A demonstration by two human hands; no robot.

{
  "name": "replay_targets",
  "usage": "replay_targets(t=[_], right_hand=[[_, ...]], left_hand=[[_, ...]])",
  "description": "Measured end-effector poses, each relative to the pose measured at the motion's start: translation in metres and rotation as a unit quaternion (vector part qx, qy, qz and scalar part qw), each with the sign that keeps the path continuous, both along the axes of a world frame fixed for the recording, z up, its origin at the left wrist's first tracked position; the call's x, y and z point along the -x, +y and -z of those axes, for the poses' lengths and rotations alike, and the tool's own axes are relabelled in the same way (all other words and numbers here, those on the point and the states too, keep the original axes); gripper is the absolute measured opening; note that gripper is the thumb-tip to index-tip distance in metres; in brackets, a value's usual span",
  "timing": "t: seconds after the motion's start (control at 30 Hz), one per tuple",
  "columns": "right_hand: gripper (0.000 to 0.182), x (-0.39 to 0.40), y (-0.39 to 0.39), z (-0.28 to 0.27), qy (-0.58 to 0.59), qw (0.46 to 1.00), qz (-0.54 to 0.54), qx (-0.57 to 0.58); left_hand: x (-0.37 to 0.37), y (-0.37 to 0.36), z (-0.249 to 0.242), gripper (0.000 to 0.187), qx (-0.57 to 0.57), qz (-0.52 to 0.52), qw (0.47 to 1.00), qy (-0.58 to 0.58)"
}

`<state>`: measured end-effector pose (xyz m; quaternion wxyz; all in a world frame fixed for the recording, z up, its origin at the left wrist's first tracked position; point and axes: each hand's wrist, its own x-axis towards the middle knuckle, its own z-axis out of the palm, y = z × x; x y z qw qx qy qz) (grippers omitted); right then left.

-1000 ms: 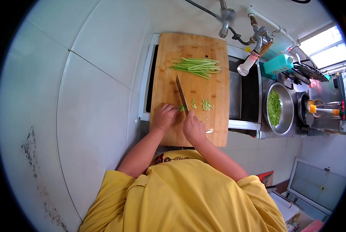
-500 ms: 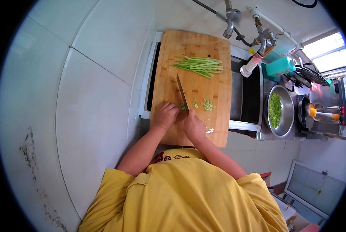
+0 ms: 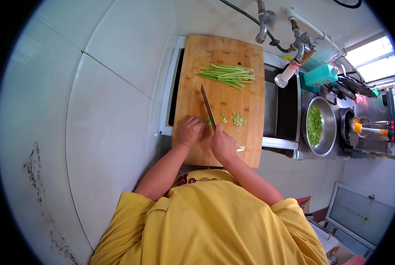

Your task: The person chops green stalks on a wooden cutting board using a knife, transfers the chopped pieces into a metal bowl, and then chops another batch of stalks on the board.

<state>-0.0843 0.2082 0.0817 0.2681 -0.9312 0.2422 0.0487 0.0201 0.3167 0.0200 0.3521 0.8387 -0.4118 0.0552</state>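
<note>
My right hand [image 3: 223, 145] is closed around the handle of a kitchen knife [image 3: 207, 104], whose blade points away from me over the wooden cutting board [image 3: 195, 150]. On the blade's left side, my left hand [image 3: 191, 131] pinches a short bunch of green stalks [image 3: 208, 122]; the fingers hide most of it. Two small groups of chopped stalk pieces [image 3: 238, 119] lie to the right of the blade. Farther up the board rests a bundle of long green stalks [image 3: 227, 75], touched by neither hand.
The board lies across a sink [image 3: 271, 104], below metal taps [image 3: 301, 46] with a white-and-pink spout. A steel bowl [image 3: 329, 132] of chopped greens [image 3: 314, 126] stands on the right counter, near a teal container [image 3: 321, 76] and pans. A tiled wall [image 3: 109, 110] rises at left.
Almost nothing differs. Both hands and the knife keep nearly the same place on the board, and the whole view has shifted very slightly.
</note>
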Motion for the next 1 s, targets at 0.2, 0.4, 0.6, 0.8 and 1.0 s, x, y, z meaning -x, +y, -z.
replay_targets(t=[0.2, 0.4, 0.6, 0.8, 1.0], right_hand=[[0.022, -0.006, 0.000, 0.000, 0.019, 1.000, -0.003, -0.008], [0.017, -0.007, 0.006, 0.005, -0.022, 1.000, -0.004, 0.012], [0.016, -0.006, -0.001, 0.006, -0.021, 0.997, 0.059, -0.033], [0.013, 0.003, -0.005, 0.010, -0.103, 0.994, 0.010, -0.021], [0.014, -0.001, 0.001, 0.002, -0.043, 0.999, -0.010, 0.012]], left_hand=[[0.000, 0.001, -0.005, 0.011, -0.018, 0.004, 1.000, 0.002], [-0.004, 0.002, -0.003, 0.010, -0.025, 0.022, 0.999, 0.009], [-0.001, 0.000, 0.003, 0.009, -0.004, 0.009, 1.000, 0.012], [0.002, 0.001, 0.003, 0.008, 0.013, -0.009, 0.999, 0.036], [-0.002, 0.001, 0.001, 0.007, 0.000, 0.008, 1.000, 0.006]])
